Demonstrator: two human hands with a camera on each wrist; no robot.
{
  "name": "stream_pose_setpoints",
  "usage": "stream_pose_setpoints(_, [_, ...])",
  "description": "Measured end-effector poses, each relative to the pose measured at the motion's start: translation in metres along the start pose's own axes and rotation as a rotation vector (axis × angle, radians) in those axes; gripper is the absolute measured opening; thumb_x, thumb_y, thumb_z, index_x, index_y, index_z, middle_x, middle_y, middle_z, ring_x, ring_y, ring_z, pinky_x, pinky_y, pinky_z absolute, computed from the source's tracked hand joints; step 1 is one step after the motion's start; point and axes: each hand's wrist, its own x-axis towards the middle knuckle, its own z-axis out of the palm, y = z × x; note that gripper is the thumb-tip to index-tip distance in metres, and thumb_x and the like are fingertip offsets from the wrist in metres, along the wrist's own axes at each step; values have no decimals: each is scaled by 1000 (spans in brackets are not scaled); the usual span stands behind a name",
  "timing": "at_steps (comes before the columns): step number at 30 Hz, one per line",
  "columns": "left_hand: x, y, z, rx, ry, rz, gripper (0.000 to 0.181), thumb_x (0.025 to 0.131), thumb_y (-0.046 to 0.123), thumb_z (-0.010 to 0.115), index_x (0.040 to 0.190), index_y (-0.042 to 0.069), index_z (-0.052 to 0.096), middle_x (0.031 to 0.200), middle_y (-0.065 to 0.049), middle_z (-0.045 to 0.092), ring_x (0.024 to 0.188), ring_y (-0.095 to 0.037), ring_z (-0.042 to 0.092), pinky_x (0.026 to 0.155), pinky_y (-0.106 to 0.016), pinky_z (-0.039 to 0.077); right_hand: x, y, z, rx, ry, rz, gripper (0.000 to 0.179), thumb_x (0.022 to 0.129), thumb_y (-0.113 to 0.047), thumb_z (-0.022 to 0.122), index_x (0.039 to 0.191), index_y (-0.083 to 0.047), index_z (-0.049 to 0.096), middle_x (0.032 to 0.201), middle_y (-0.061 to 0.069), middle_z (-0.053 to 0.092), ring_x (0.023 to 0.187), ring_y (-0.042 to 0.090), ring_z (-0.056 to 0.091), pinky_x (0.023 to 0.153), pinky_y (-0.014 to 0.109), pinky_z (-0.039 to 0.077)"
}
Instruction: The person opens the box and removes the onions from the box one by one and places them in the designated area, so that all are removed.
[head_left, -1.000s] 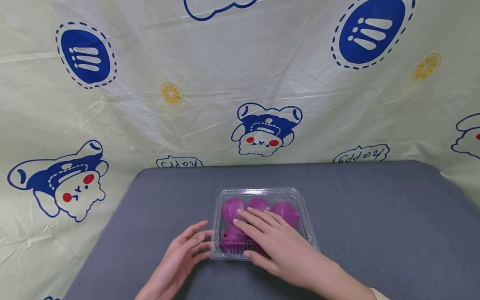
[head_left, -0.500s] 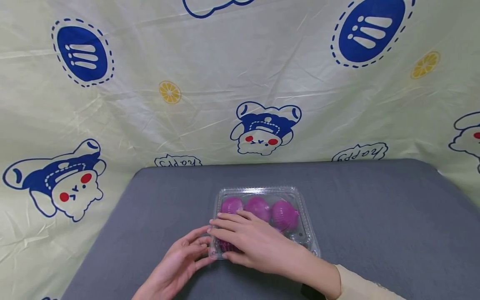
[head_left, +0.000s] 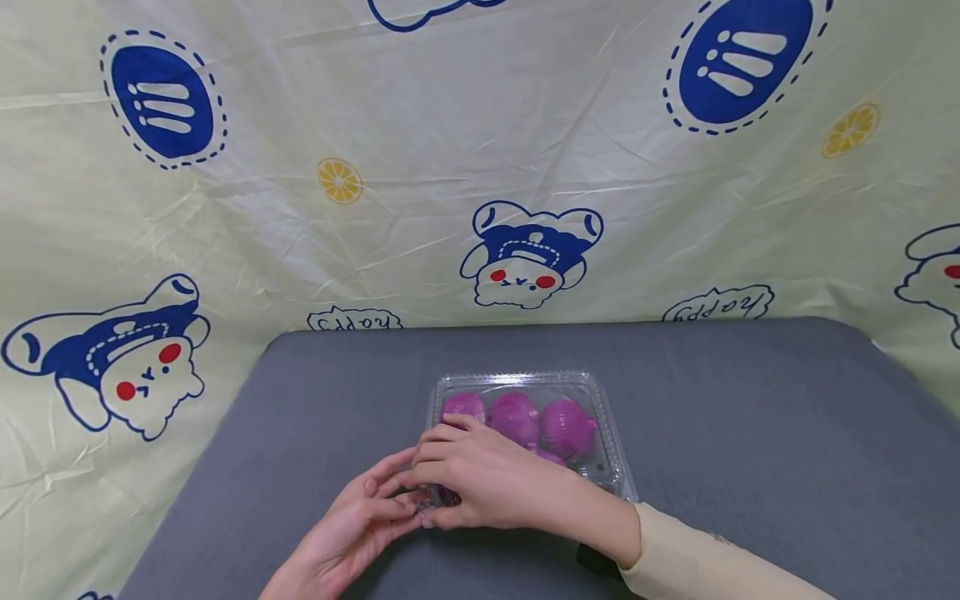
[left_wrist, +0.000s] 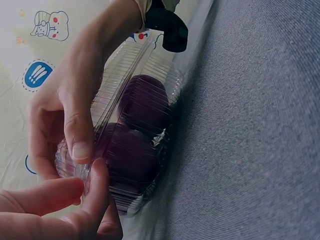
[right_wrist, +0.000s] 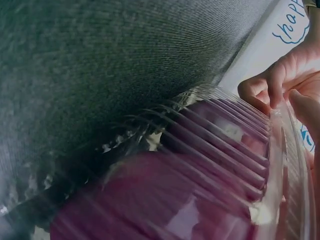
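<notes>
A clear plastic clamshell box (head_left: 603, 408) with several purple onions (head_left: 567, 429) inside lies on the grey table. My left hand (head_left: 352, 521) is at its front-left corner, thumb and fingers pinching the edge there. Reaching across the lid, my right hand (head_left: 495, 479) has curled fingers over the left side and its thumb at the front rim. Both hands meet at the corner. In the left wrist view, the right hand's thumb (left_wrist: 80, 142) presses at the ribbed rim beside the left fingertips (left_wrist: 99, 175). The right hand hides part of the lid and the front onions.
The grey cloth-covered table (head_left: 735, 442) extends around the box. Behind it hangs a pale printed curtain (head_left: 420, 233) with cartoon figures. A dark device (left_wrist: 172, 30) sits at the right wrist, below the cream sleeve (head_left: 705, 554).
My right hand has slid left across the lid to the front-left corner, and its fingers have curled over the edge. My left hand has closed in on that corner. The box stays in place.
</notes>
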Motion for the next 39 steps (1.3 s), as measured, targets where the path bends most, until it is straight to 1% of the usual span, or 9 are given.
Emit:
stream_pose_setpoints(6, [1,-1,1,-5,-7,-1,77,91,-20,45,156,5,12,138,-15,45,120,-25,49,101,-44,44,4,1,3,-17,19,5,33,85,-46,73,112,-26,71,107,-11,60,109,9,49,107,44,33])
stream_pose_setpoints(13, [1,-3,3,-22,7,8,82,88,-21,51,155,6,14,132,-14,46,116,-23,52,95,-37,47,6,1,3,36,20,22,19,83,-39,77,93,-26,67,96,-14,56,102,7,48,107,42,33])
stream_pose_setpoints(18, [1,-5,3,-45,6,14,79,88,-21,51,154,5,16,126,-11,51,108,-21,55,93,-36,47,7,2,2,63,2,13,15,85,-35,75,93,-26,68,95,-15,55,100,7,47,107,40,32])
stream_pose_setpoints(21, [1,-5,3,-64,7,19,77,89,-22,49,154,5,17,123,-10,52,101,-20,56,93,-36,47,6,2,2,80,10,9,11,84,-32,76,91,-28,68,92,-15,52,97,5,46,105,39,34])
stream_pose_setpoints(25, [2,-6,4,-69,7,28,77,89,-22,48,154,4,16,120,-8,52,93,-17,54,93,-36,47,7,2,2,107,19,10,10,83,-29,77,85,-30,68,88,-15,48,93,4,44,103,39,34])
stream_pose_setpoints(28, [1,-6,3,-53,5,32,78,89,-22,48,154,3,15,120,-8,52,88,-15,53,92,-35,47,7,1,2,119,15,9,9,83,-27,77,84,-30,68,89,-15,49,93,4,44,102,40,34])
stream_pose_setpoints(32, [1,-5,2,-39,-26,45,80,88,-23,47,155,2,11,121,-9,52,89,-13,56,93,-34,48,8,2,2,120,9,8,8,84,-25,76,83,-29,69,89,-15,50,94,5,45,101,41,35])
stream_pose_setpoints(35, [2,-5,2,-50,-55,59,81,87,-24,47,154,1,10,122,-9,53,95,-14,58,93,-34,48,9,2,2,121,3,16,8,84,-25,76,82,-29,68,88,-15,52,95,6,47,100,44,35])
stream_pose_setpoints(39, [2,-6,2,-54,-65,73,81,86,-25,47,154,0,9,121,-8,54,101,-15,58,92,-33,49,10,2,2,133,-4,25,10,84,-26,76,80,-29,67,87,-16,52,97,5,48,100,49,34])
